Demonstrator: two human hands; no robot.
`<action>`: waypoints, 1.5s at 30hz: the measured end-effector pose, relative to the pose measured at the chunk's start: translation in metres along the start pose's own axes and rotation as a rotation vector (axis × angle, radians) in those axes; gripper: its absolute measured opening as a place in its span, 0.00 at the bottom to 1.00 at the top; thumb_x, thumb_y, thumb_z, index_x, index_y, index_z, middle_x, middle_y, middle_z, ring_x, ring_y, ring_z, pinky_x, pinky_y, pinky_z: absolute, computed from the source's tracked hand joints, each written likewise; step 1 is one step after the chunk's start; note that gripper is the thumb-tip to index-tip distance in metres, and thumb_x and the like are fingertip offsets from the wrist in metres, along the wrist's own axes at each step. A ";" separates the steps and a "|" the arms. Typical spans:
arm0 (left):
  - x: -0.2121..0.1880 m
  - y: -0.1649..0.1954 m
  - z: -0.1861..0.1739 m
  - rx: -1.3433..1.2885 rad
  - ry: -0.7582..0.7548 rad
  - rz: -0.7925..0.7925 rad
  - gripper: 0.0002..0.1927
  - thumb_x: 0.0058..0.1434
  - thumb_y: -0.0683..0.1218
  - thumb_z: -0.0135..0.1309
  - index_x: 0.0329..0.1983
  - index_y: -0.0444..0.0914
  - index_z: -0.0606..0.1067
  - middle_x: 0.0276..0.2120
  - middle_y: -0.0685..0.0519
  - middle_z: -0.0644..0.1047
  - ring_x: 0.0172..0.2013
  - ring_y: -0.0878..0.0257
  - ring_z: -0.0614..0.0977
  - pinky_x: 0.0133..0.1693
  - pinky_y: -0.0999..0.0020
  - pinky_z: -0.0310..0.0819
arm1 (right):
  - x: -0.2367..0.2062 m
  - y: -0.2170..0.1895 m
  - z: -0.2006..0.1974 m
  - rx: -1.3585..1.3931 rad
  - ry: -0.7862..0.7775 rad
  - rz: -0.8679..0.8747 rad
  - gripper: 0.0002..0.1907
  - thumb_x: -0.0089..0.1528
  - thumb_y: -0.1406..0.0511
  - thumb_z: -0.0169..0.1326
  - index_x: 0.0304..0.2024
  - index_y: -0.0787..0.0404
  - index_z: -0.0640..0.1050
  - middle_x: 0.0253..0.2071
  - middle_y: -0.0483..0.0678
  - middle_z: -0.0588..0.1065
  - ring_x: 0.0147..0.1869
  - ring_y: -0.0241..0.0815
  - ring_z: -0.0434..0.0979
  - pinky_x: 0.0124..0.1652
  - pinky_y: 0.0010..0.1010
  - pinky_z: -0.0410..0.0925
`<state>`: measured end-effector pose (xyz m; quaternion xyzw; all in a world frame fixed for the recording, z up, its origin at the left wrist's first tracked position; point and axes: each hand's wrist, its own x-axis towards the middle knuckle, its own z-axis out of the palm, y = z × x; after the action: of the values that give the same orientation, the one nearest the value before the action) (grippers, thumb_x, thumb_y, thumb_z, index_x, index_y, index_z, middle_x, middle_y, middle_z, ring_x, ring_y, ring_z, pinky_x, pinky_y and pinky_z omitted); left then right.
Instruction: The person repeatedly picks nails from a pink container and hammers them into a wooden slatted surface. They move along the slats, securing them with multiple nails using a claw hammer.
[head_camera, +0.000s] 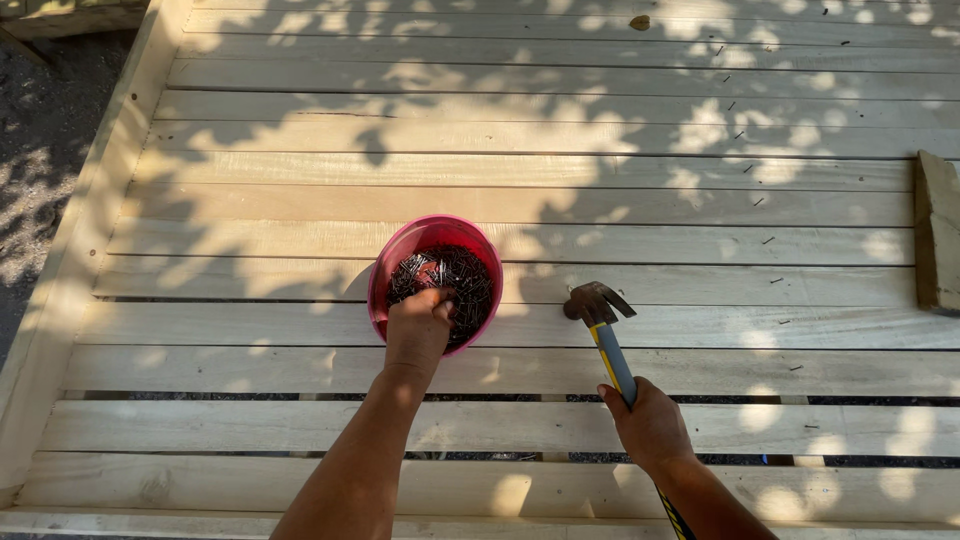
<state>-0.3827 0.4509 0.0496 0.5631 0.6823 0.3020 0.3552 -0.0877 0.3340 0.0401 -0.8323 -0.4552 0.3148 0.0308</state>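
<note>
Two things are in your hands at once: nails and a hammer. The pink bowl (380, 275) sits on the pale wooden planks (560, 210), left of centre, heaped with dark nails (462, 278). Your left hand (418, 328) reaches in over the near rim, fingers curled down into the heap; whether they have pinched a nail you cannot tell, since the knuckles hide the fingertips. The bowl lies straight ahead of that hand, so it is by far the nearer one.

Your right hand (650, 428) is wrapped closed around the blue and yellow handle of the hammer (602, 325). Its long axis runs from your hand away and a little to the left, with the claw head resting on or just above a plank, near the bowl's right side but apart from it.

Farther out, loose nails (768, 240) lie scattered on the boards to the right, and a short block of wood (938, 235) is cut off by the right edge. Dappled leaf shadow makes the small nails hard to pick out. Gravel ground (40, 140) shows past the left rail.
</note>
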 end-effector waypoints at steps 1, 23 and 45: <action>-0.002 0.003 -0.001 0.005 0.018 0.003 0.10 0.64 0.43 0.54 0.47 0.39 0.81 0.35 0.43 0.83 0.34 0.53 0.86 0.42 0.64 0.79 | 0.000 0.004 0.003 -0.016 -0.021 0.028 0.29 0.65 0.43 0.51 0.41 0.62 0.77 0.24 0.50 0.77 0.29 0.45 0.80 0.36 0.41 0.73; 0.007 -0.026 0.018 -0.023 0.380 0.117 0.11 0.57 0.40 0.56 0.43 0.39 0.83 0.34 0.46 0.83 0.34 0.56 0.85 0.40 0.65 0.79 | -0.021 0.004 -0.004 0.059 -0.050 0.003 0.24 0.66 0.46 0.52 0.44 0.60 0.77 0.28 0.54 0.79 0.33 0.48 0.81 0.40 0.45 0.74; -0.001 0.005 -0.001 -0.433 0.325 -0.199 0.08 0.66 0.38 0.51 0.42 0.35 0.81 0.28 0.51 0.81 0.28 0.68 0.83 0.29 0.73 0.80 | -0.027 0.034 -0.039 -0.193 -0.235 -0.080 0.26 0.64 0.43 0.52 0.36 0.58 0.77 0.19 0.48 0.73 0.22 0.41 0.72 0.31 0.41 0.69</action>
<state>-0.3802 0.4506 0.0546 0.3489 0.7018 0.4904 0.3811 -0.0511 0.3025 0.0732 -0.7702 -0.5165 0.3632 -0.0904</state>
